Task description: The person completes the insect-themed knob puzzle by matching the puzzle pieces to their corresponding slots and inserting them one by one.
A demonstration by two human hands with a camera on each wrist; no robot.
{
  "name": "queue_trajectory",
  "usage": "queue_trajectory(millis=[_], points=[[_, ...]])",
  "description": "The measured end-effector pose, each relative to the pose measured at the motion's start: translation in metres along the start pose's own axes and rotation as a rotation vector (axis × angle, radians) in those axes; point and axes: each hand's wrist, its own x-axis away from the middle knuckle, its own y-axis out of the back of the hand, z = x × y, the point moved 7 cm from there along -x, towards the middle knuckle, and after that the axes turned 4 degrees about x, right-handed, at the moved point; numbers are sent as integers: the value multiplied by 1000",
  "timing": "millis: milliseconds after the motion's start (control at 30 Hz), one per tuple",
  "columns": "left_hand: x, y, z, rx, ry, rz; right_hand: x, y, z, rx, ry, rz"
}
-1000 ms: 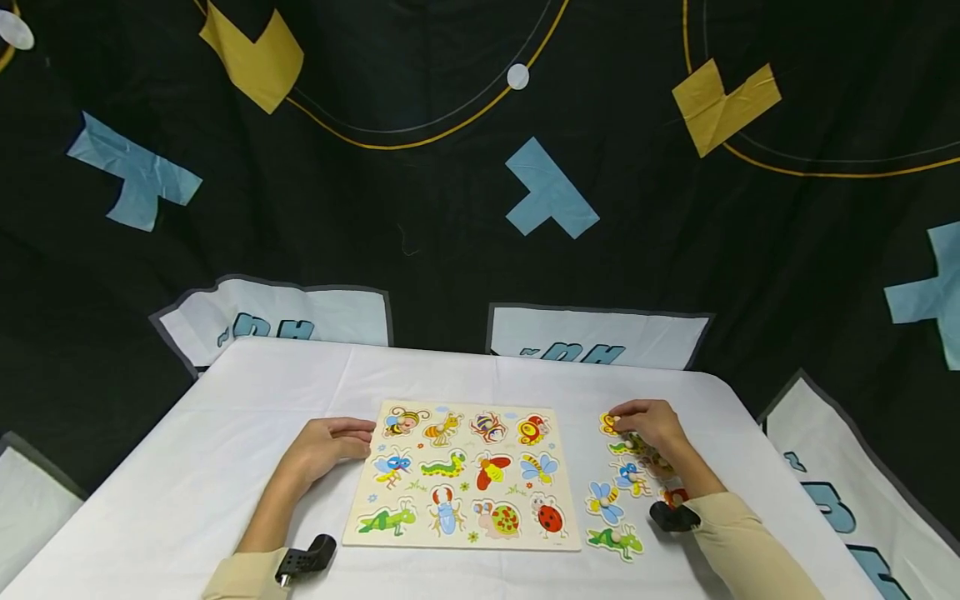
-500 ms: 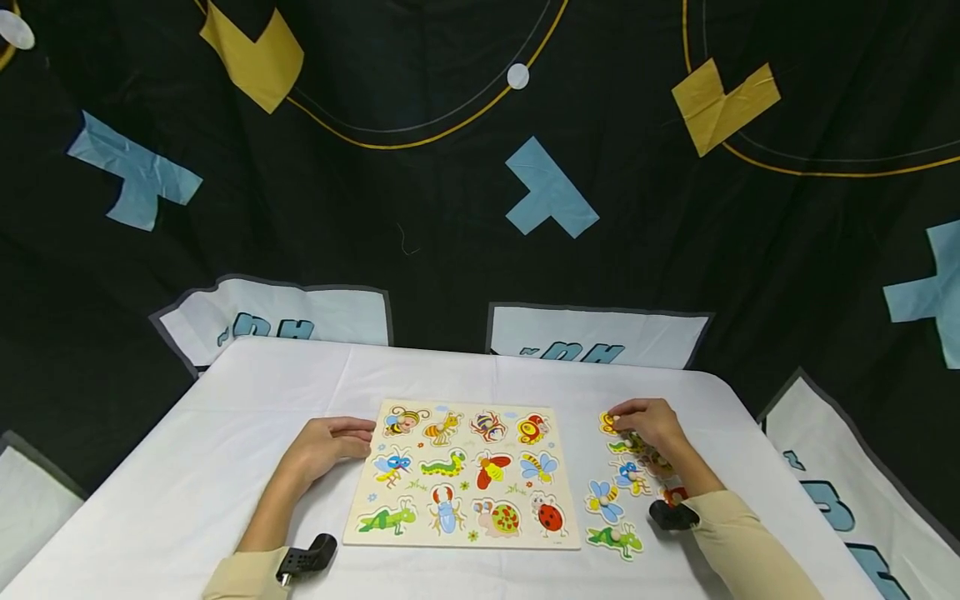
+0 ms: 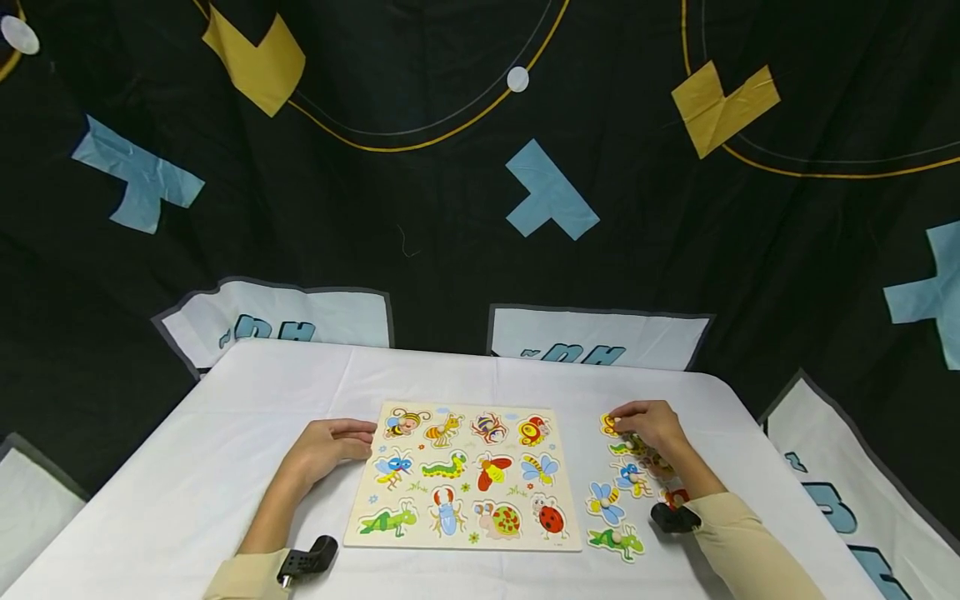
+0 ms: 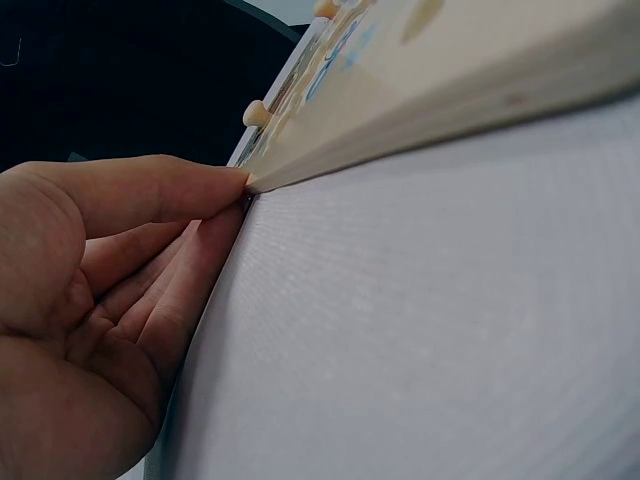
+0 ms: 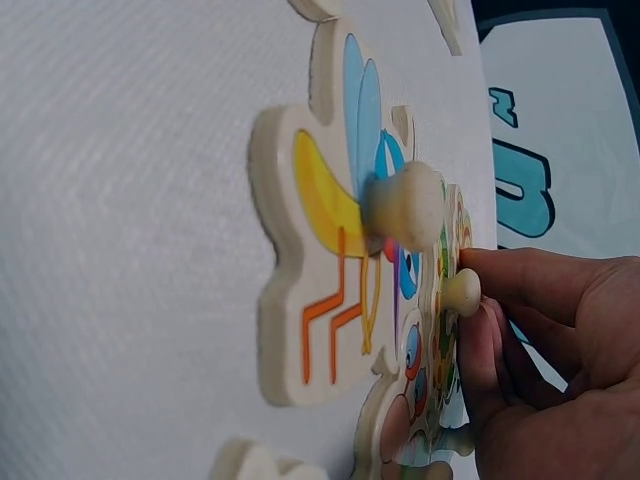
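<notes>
A wooden insect puzzle board [image 3: 410,483] lies flat at the middle of the table. Beside it, my left hand [image 3: 321,450] touches its left edge near the far corner, fingers nearly straight. In the left wrist view, wooden knobs [image 4: 257,113] rise from the board [image 4: 400,110] past my fingertips. My right hand [image 3: 654,423] pinches a yellow puzzle piece [image 3: 607,423] at the far end of the loose pieces; the grip is mostly hidden. Closer to the right wrist camera lies a mosquito piece [image 5: 325,215] with a round knob, my right hand [image 5: 550,350] beyond it.
Loose pieces lie right of the board, including a blue-winged bee [image 3: 604,503], a green grasshopper [image 3: 615,542] and a caterpillar [image 3: 622,448]. My right forearm overlaps several more. A white cloth covers the table [image 3: 450,575]; a dark curtain [image 3: 450,275] hangs behind.
</notes>
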Motion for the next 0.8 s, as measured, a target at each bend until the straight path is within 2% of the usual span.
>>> queue_trajectory(millis=[233,467,800], points=[[0,0,0,-15,13,-7,-1,1,0,7,5,-1],[0,0,-1,-17,-7,4,2,1,1,6,-6,-20],[0,-1,-2,-10,11,9,0,-1,5,20,-15,-25]])
